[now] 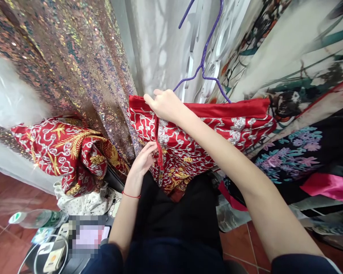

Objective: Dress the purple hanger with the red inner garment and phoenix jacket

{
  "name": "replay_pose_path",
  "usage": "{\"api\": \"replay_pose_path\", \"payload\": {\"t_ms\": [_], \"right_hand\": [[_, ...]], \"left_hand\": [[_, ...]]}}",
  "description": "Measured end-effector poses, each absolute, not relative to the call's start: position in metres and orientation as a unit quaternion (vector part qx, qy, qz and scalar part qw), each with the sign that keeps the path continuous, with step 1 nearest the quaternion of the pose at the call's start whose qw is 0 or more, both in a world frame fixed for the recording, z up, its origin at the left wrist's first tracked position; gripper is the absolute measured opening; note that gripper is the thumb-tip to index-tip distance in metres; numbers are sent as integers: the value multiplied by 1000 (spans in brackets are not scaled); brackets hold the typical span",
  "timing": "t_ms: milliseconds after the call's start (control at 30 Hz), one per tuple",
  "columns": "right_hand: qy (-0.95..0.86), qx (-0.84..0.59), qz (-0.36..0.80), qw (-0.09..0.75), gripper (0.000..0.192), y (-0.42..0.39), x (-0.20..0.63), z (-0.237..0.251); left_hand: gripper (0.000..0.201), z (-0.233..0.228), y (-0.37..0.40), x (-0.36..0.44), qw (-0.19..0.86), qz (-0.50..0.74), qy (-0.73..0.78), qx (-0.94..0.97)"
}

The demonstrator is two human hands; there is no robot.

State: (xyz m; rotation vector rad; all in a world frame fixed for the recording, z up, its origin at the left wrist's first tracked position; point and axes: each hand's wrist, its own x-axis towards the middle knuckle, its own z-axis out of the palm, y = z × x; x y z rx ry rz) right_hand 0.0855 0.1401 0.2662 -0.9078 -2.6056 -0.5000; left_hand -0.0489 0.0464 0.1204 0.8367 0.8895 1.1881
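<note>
A red skirt (205, 133) with silver and gold embroidery and a plain red waistband hangs in front of me. Behind its top edge is a purple hanger (202, 64), whose lower part is hidden. At the left end of the waistband, my right hand (164, 104) is closed on the fabric, its fingertips partly hidden. Just below, my left hand (145, 156), with a thin red string bracelet at the wrist, pinches a red fabric tie (159, 154) that dangles along the skirt's side.
Another red embroidered garment (71, 152) lies at left on a polka-dot cloth (80, 199). A plastic bottle (40, 218), cables and a blurred-out screen (88, 236) are at lower left. Sequined fabric (74, 49) and a black flowered garment (291, 152) flank the skirt.
</note>
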Motion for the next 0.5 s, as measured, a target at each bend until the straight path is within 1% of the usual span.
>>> {"api": "replay_pose_path", "payload": {"t_ms": [100, 167, 233, 300, 367, 433, 500], "right_hand": [[-910, -335, -186, 158, 44, 139, 86, 264], [-911, -321, -191, 174, 46, 138, 88, 261], [-907, -308, -191, 216, 46, 137, 90, 259], [-888, -311, -186, 282, 41, 132, 93, 253], [-850, -337, -175, 366, 37, 118, 96, 242], [-793, -378, -149, 455, 33, 93, 98, 220], [-728, -416, -93, 537, 28, 62, 97, 187]], "left_hand": [[22, 116, 48, -53, 558, 525, 440, 468], [20, 111, 50, -56, 501, 529, 465, 503], [22, 105, 50, -58, 504, 539, 468, 486], [24, 100, 49, -57, 532, 554, 452, 454], [26, 99, 47, -54, 547, 567, 437, 433], [27, 99, 44, -51, 551, 578, 427, 425], [29, 100, 42, -49, 562, 580, 418, 416]]}}
